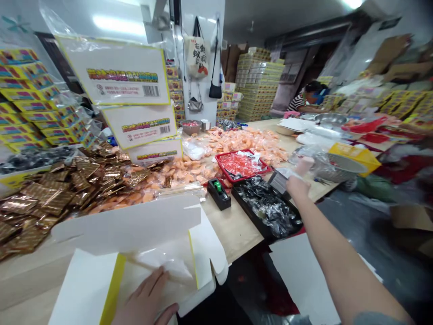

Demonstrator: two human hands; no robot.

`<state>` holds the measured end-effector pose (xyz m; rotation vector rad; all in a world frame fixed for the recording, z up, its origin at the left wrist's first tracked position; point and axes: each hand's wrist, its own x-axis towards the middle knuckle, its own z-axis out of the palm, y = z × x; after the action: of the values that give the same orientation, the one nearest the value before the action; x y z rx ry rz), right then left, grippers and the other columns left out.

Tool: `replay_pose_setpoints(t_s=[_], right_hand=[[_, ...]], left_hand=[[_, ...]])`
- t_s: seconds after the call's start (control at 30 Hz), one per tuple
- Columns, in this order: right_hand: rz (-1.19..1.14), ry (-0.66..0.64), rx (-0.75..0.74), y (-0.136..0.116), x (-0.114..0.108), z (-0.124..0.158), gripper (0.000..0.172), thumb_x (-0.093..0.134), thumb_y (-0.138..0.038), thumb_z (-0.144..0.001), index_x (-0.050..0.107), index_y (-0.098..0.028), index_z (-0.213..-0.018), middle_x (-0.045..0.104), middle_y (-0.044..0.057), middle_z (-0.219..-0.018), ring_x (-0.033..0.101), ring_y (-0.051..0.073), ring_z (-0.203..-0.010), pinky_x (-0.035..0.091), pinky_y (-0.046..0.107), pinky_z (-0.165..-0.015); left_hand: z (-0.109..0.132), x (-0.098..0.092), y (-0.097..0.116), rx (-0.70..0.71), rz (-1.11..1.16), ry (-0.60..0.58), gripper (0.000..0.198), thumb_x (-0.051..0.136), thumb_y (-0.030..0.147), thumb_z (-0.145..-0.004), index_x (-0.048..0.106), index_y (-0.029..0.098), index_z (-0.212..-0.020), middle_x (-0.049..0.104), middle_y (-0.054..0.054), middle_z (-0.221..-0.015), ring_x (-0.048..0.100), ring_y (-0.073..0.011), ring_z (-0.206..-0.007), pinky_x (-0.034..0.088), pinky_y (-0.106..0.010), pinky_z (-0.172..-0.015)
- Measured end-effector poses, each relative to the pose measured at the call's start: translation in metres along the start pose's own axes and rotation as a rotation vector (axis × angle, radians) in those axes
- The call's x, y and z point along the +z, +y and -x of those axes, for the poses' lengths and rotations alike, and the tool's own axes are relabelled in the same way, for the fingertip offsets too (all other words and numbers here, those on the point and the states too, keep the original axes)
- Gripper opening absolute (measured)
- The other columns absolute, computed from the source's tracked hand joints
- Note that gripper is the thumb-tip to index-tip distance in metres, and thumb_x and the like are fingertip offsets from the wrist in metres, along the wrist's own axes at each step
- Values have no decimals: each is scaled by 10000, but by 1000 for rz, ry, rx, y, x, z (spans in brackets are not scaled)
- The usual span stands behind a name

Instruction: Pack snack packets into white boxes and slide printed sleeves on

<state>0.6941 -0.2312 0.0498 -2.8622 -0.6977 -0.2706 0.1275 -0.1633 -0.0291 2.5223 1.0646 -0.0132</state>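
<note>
My left hand [145, 295] lies at the bottom of the view, its fingers on a clear plastic liner [169, 266] inside an open white cardboard box [158, 230] with yellow edges. My right arm reaches across to the far side of the table. My right hand [297, 183] pinches a small grey packet [278, 182], slightly blurred, just above a black tray of black-wrapped sweets [267, 207]. A red tray of red-wrapped sweets [240, 164] sits just beyond the packet.
The wooden table [233, 225] holds heaps of orange wrapped sweets [243, 142], bronze foil packets [57, 194], a green-and-black tape dispenser [219, 194] and a metal basin [338, 167]. A person [306, 97] works at the back, near tall stacks of boxes [259, 85].
</note>
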Motion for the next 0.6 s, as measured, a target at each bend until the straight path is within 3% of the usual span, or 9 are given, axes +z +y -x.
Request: replay_pose_setpoints(t_s=[0.13, 0.23, 0.33, 0.4, 0.47, 0.5, 0.53, 0.6], right_hand=[[-30, 51, 36, 1, -15, 5, 298, 430, -223, -939, 662, -36, -947, 650, 195, -923, 606, 274, -974, 378, 433, -854], [-213, 75, -164, -10, -41, 53, 338, 393, -282, -948, 647, -67, -1009, 648, 192, -993, 588, 263, -985, 391, 393, -848], [-530, -210, -659, -33, -72, 145, 266, 511, -405, -907, 668, -200, -843, 680, 41, -849, 616, 176, -802, 468, 288, -751], [-794, -604, -1146, -52, -88, 205, 234, 528, -388, -926, 677, -220, -860, 684, 15, -862, 624, 153, -873, 473, 280, -852], [-965, -783, -1369, -70, -92, 235, 218, 546, -387, -929, 688, -223, -942, 694, 11, -927, 621, 144, -977, 446, 285, -960], [-996, -772, -1351, -77, -88, 236, 226, 542, -378, -931, 683, -218, -1006, 695, 21, -999, 609, 148, -1040, 429, 292, -996], [-962, -696, -1237, -81, -80, 227, 238, 530, -360, -934, 676, -215, -1055, 689, 31, -1068, 597, 148, -1083, 422, 288, -1009], [-747, -460, -826, -82, -53, 190, 274, 469, -279, -941, 658, -198, -1122, 665, 61, -1166, 587, 150, -1120, 428, 272, -992]], left_hand=[[3, -6, -3, 11, -31, 69, 611, 540, 629, -788, 625, 263, -1269, 547, -93, -1388, 525, -337, -1264, 479, -480, -1016], [12, -21, 0, 110, -10, 267, 560, 596, 596, -776, 618, 335, -1270, 572, -54, -1367, 565, -338, -1219, 502, -490, -990], [18, -46, 29, 233, 79, 398, 686, 655, 584, -738, 504, 379, -1374, 524, -33, -1413, 535, -343, -1248, 482, -505, -1009], [17, -61, 57, 361, 144, 272, 701, 676, 587, -721, 508, 379, -1370, 560, -50, -1377, 538, -354, -1239, 482, -507, -1000], [15, -73, 79, 486, 184, 40, 424, 606, 519, -821, 631, 410, -1230, 693, -37, -1182, 643, -305, -1084, 531, -450, -936], [14, -77, 83, 520, 190, -45, 301, 548, 463, -877, 679, 419, -1145, 731, -24, -1079, 678, -273, -993, 550, -416, -900], [15, -79, 81, 525, 184, -86, 270, 496, 411, -913, 705, 419, -1084, 745, -15, -1013, 691, -251, -929, 559, -391, -870], [20, -78, 63, 469, 137, -36, 300, 454, 352, -920, 714, 397, -1062, 745, -20, -1011, 690, -248, -910, 558, -381, -847]])
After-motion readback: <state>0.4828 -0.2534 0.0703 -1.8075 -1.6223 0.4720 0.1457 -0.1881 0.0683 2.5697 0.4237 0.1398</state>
